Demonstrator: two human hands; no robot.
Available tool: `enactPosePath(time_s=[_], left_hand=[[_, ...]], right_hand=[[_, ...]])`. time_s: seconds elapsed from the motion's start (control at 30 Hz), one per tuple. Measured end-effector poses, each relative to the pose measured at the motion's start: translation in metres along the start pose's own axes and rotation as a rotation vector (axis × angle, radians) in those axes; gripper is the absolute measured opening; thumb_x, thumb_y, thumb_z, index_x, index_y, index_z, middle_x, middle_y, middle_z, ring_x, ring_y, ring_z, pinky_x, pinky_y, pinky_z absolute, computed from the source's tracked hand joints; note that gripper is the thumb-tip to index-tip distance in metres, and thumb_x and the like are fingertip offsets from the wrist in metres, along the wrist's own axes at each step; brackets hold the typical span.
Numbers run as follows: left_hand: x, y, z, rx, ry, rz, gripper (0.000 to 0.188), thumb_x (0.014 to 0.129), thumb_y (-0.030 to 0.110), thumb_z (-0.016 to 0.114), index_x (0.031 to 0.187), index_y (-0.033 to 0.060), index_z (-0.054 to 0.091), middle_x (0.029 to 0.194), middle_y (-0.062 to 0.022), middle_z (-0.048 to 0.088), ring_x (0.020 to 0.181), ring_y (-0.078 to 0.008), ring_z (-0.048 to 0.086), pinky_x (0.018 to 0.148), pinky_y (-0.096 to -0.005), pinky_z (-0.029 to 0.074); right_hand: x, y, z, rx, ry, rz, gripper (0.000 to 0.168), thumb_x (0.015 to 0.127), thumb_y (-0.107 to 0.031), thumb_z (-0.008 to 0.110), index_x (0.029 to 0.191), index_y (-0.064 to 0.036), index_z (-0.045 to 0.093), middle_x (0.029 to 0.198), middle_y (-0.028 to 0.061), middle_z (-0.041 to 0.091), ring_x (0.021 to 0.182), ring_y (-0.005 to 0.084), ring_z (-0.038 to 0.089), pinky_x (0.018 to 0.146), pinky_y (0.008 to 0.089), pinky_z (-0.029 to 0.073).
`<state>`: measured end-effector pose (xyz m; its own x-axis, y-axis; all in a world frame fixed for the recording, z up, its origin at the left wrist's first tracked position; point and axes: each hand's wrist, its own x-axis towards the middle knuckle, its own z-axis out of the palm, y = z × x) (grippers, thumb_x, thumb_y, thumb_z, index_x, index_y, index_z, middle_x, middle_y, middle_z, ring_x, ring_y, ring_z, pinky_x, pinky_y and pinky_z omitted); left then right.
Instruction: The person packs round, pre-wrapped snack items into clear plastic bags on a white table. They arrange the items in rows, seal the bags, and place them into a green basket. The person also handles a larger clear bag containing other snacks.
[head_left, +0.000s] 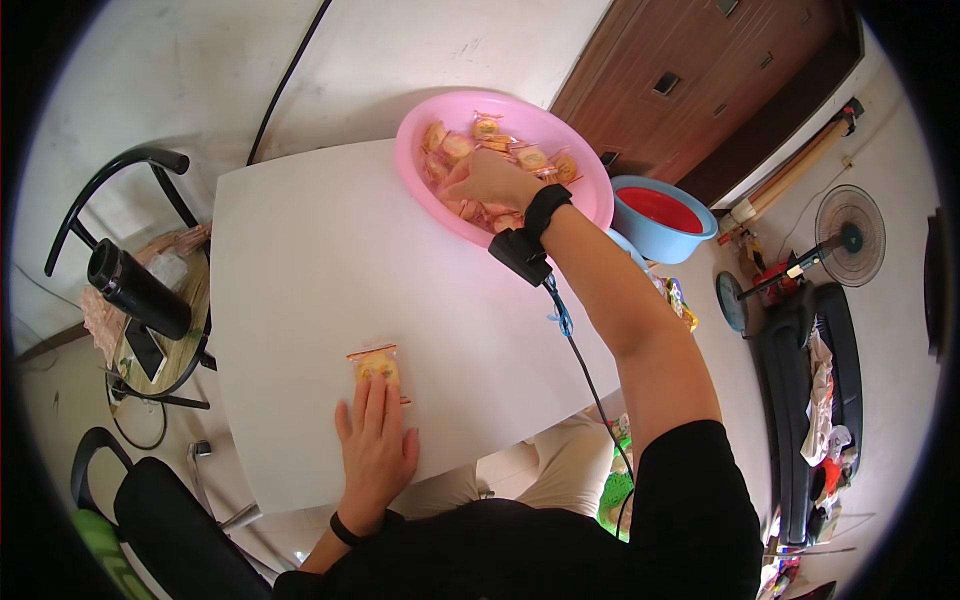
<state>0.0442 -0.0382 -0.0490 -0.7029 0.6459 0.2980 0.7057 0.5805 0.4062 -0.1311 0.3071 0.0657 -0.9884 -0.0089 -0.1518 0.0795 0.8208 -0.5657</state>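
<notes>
On the white table (315, 247), my left hand (375, 442) lies flat with its fingertips on a clear-wrapped biscuit packet (377, 361). The lower part of that packet is under my fingers. My right hand (487, 180) reaches into a pink plastic basin (420, 191) at the table's far right corner. Individually wrapped round biscuits (533, 157) lie around it in the basin. The right fingers are hidden among the wrappers, so their grip does not show. A black strap with a box-shaped device (521, 255) sits on my right wrist, and a cable runs from it towards me.
Beyond the table's right edge stands a blue basin (664, 247) with a red inside. A round stool (184, 360) at the left bears a black bottle (139, 289) and a phone (145, 349). A black chair (176, 517) is at lower left; a standing fan (847, 236) is at right.
</notes>
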Motion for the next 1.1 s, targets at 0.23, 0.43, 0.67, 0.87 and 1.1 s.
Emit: enactPosePath(time_s=[0.23, 0.43, 0.67, 0.87, 1.1], left_hand=[[0.003, 0.0, -0.002, 0.026, -0.012, -0.013, 0.069, 0.074, 0.013, 0.066, 0.136, -0.005, 0.043, 0.146, -0.0221, 0.037, 0.138, -0.0363, 0.033, 0.102, -0.0605, 0.028], [0.0, -0.002, 0.004, 0.032, 0.006, 0.003, 0.072, 0.074, 0.011, 0.066, 0.139, -0.0037, 0.04, 0.148, -0.0223, 0.035, 0.138, -0.0372, 0.033, 0.105, -0.0559, 0.027], [-0.002, -0.002, 0.008, 0.039, 0.018, -0.011, 0.071, 0.076, 0.012, 0.066, 0.141, -0.0011, 0.039, 0.15, -0.0184, 0.035, 0.139, -0.0351, 0.031, 0.107, -0.0552, 0.026], [-0.005, -0.005, 0.012, 0.031, 0.065, -0.009, 0.068, 0.078, 0.012, 0.064, 0.141, 0.0004, 0.041, 0.15, -0.0157, 0.035, 0.14, -0.0311, 0.031, 0.104, -0.06, 0.028], [-0.004, -0.003, 0.011, 0.036, 0.046, -0.015, 0.067, 0.079, 0.012, 0.064, 0.141, 0.001, 0.041, 0.151, -0.0156, 0.034, 0.141, -0.0317, 0.031, 0.107, -0.0563, 0.027]], right_hand=[[-0.047, -0.045, 0.02, -0.091, 0.596, -0.448, 0.009, 0.077, -0.003, 0.064, 0.086, -0.001, 0.063, 0.082, 0.0146, 0.062, 0.078, 0.029, 0.061, 0.069, 0.0373, 0.048], [-0.128, -0.058, 0.096, -0.308, 0.546, -0.63, 0.007, 0.079, -0.002, 0.055, 0.085, -0.004, 0.053, 0.084, 0.0132, 0.057, 0.079, 0.031, 0.056, 0.069, 0.0411, 0.047], [-0.182, -0.027, 0.166, -0.295, 0.239, -0.459, 0.026, 0.075, -0.006, 0.066, 0.1, -0.003, 0.058, 0.098, 0.0117, 0.06, 0.093, 0.0304, 0.058, 0.081, 0.0364, 0.049], [-0.207, -0.014, 0.135, -0.005, 0.364, -0.149, 0.034, 0.075, -0.005, 0.071, 0.106, -0.006, 0.06, 0.11, 0.0096, 0.061, 0.094, 0.0241, 0.061, 0.076, 0.0323, 0.051], [-0.214, -0.002, 0.143, -0.109, 0.32, -0.215, 0.039, 0.075, 0.0, 0.068, 0.112, -0.006, 0.063, 0.118, 0.0112, 0.057, 0.098, 0.0282, 0.061, 0.085, 0.0358, 0.05]])
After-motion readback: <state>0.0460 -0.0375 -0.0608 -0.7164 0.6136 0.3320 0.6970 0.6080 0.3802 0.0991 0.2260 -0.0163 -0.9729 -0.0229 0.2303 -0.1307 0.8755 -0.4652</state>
